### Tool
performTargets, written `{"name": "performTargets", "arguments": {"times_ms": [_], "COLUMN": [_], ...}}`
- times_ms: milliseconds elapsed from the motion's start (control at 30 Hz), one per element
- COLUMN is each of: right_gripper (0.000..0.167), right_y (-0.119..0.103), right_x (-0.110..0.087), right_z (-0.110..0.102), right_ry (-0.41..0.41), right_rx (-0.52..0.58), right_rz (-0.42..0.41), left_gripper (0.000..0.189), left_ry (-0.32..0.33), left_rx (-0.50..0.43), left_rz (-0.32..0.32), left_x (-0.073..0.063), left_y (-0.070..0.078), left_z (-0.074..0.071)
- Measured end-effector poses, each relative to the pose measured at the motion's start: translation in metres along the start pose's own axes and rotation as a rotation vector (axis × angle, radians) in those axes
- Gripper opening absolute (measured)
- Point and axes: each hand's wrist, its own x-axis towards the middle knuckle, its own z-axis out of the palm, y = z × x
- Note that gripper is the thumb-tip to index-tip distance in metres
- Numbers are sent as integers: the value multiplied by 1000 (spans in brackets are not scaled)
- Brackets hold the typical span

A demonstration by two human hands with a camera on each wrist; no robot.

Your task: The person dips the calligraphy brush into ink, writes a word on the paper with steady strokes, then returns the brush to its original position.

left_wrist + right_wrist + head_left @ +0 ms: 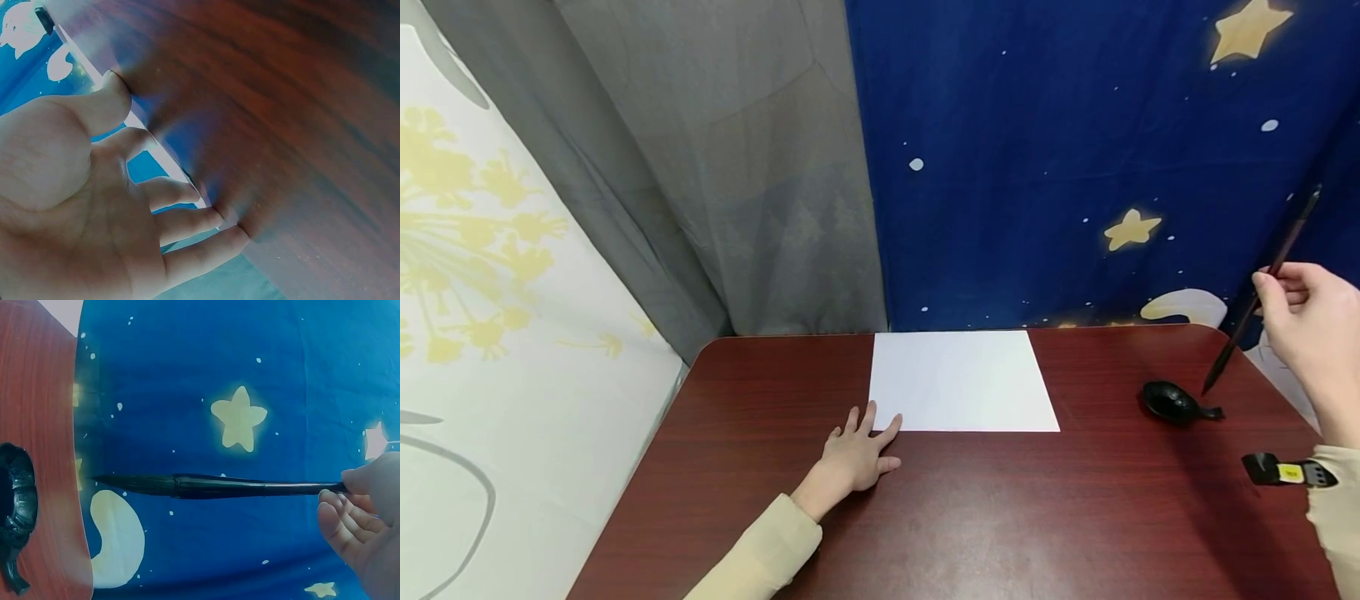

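Observation:
Between the thumb and fingers of my right hand point(1311, 312) a dark calligraphy brush point(219, 486) is pinched by its handle. Its bristle tip points down and hangs close over the black ink dish point(1171, 402), which has a short curled handle and stands at the right of the table. My left hand point(853, 458) lies with fingers spread, fingertips at the lower left corner of a blank white sheet of paper point(962, 383). In the left wrist view the fingertips point(234, 240) meet the tabletop.
The reddish-brown table point(1000, 517) ends at a back edge along a blue starry curtain point(1000, 167) and a grey curtain point(760, 167). At the left hangs a white cloth point(512, 333) with yellow flowers. A small black device point(1288, 472) sits by the right sleeve.

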Motion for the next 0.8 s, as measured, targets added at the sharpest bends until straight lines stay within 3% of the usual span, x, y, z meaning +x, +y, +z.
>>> {"name": "performTargets", "arguments": {"times_ms": [233,800], "right_gripper": [33,36], "right_y": [2,14], "right_x": [-5,-14], "right_z": [1,6], "right_ry": [22,-2], "right_rx": [56,24], "right_rz": [55,84], "left_gripper": [63,63], "left_ry": [-11,-27], "left_rx": [3,-11], "left_rz": [-2,-11], "left_x": [3,4], "left_y": [0,-1], "left_z": [1,2]}}
